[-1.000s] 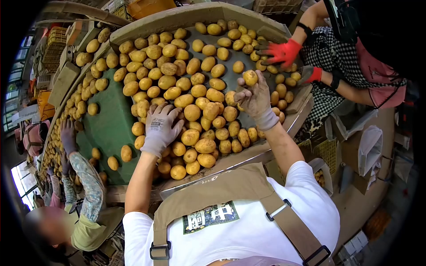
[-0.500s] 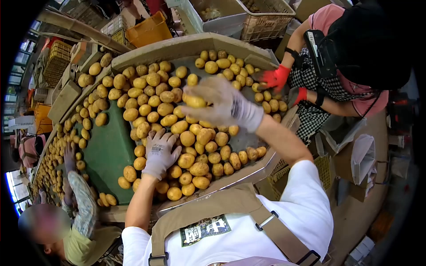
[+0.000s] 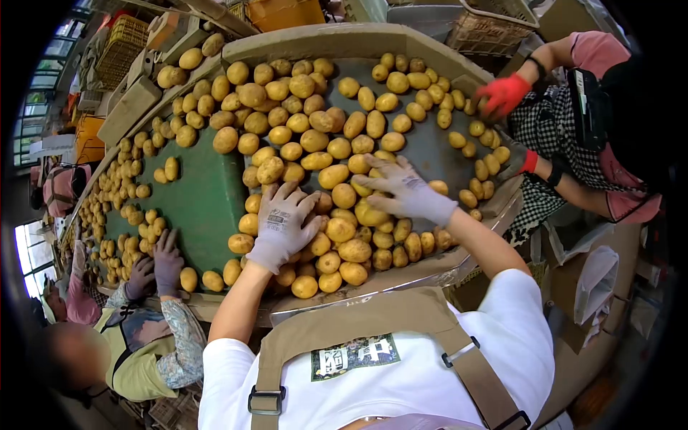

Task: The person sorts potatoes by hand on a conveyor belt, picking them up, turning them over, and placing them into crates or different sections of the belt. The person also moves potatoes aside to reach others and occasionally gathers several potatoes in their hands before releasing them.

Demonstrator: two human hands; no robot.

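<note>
My left hand point(image 3: 282, 223), in a pale grey knit glove, lies palm down with its fingers spread on the potatoes point(image 3: 314, 140) near the belt's end. To its right, my right hand point(image 3: 410, 192), gloved the same way, reaches over the heap with fingers stretched and apart. A larger potato point(image 3: 371, 213) lies under its thumb side, apparently touched but not gripped. Yellow-brown potatoes, some with darker skin, surround both hands. Parts of the potatoes directly beneath my palms are hidden.
The green belt point(image 3: 193, 193) runs off to the left, with a wooden rim point(image 3: 337, 41) behind. A co-worker's red glove point(image 3: 504, 94) is among potatoes at right; another co-worker's grey-purple gloves point(image 3: 167, 266) touch the belt at left. A plastic crate point(image 3: 491, 30) stands behind.
My right hand, blurred and raised with a potato at its fingers, has come down onto the heap and spread out. My left hand stays on the potatoes. The view has shifted.
</note>
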